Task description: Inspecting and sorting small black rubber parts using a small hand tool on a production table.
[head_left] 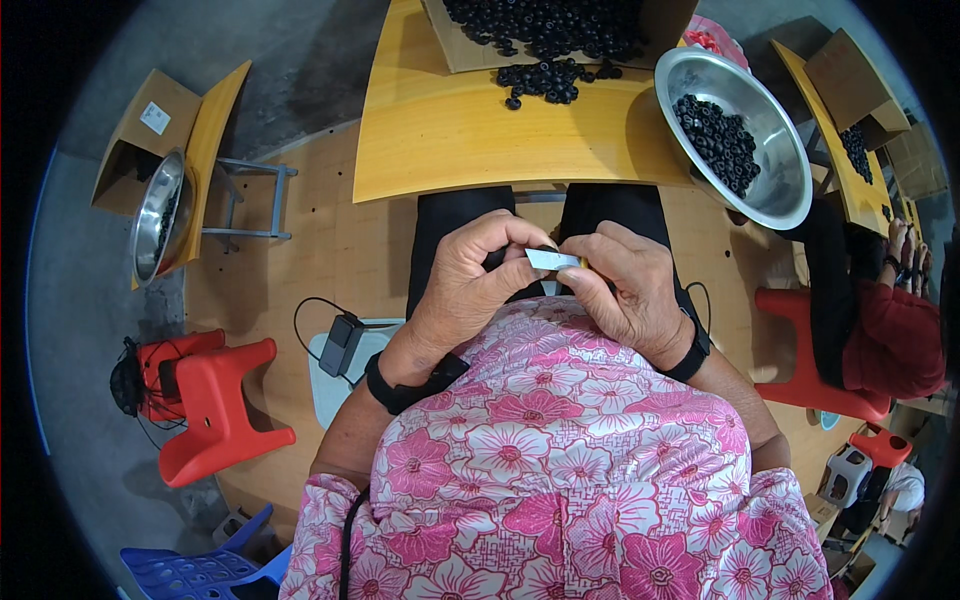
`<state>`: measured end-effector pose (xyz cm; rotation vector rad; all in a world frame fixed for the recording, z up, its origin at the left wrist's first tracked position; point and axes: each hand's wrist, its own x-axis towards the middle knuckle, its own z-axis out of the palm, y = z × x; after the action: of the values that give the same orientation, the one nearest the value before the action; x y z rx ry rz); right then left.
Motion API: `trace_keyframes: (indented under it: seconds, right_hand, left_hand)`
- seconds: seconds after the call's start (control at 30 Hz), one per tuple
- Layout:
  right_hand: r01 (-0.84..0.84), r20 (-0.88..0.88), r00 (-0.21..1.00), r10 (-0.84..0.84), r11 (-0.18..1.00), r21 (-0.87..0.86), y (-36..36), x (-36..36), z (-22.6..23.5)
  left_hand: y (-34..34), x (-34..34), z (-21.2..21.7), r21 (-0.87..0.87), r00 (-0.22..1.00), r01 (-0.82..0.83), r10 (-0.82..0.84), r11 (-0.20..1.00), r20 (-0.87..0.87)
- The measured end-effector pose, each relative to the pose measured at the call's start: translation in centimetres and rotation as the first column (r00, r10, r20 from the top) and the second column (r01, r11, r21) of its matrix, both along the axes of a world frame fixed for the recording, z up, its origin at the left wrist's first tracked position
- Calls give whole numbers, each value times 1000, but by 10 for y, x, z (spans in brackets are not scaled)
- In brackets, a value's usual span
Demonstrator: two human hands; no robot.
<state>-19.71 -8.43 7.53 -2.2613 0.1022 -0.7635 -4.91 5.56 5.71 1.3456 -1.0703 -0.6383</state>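
Observation:
Above my lap, my left hand point(458, 280) pinches a small black ring-like piece point(494, 260), mostly hidden by the fingers. My right hand point(630, 285) is closed on a small knife blade point(550, 260), flat and silvery, with a bit of yellow at the fingers. The blade's tip reaches the left fingertips, touching or nearly touching the piece. Ahead on the yellow table point(480, 145), loose black rings point(550, 80) spill from an open cardboard box point(458, 52). More of them lie in a metal bowl point(797, 205) at the table's right corner.
Red plastic stools point(222, 410) stand at left, beside a black device with a cord point(343, 340) on a pale stool. Another table with a box and bowl point(150, 225) is at far left. At right a person in a dark red top point(895, 335) sits at another table.

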Motion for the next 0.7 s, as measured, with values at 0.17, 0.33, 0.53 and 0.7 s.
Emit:
trace_keyframes:
  seconds: [0.17, 0.33, 0.53, 0.7]
  right_hand:
    - [-10, -16, 1000, 10, 1000, -7, 0, -1, 2]
    - [-11, -22, 1000, 11, 1000, -24, -1, -1, 1]
    - [-23, -46, 999, 22, 1000, -18, -2, -1, 0]
    - [-47, -52, 998, 45, 999, -24, -4, 0, -2]
  left_hand:
    - [0, 0, 0, -9, 1000, 7, -7, 1000, 21]
    - [3, 4, 1, 62, 997, 45, -48, 997, 60]
    - [4, 5, 0, 58, 995, 44, -49, 997, 86]
    - [3, 7, -2, 46, 995, 47, -51, 998, 88]
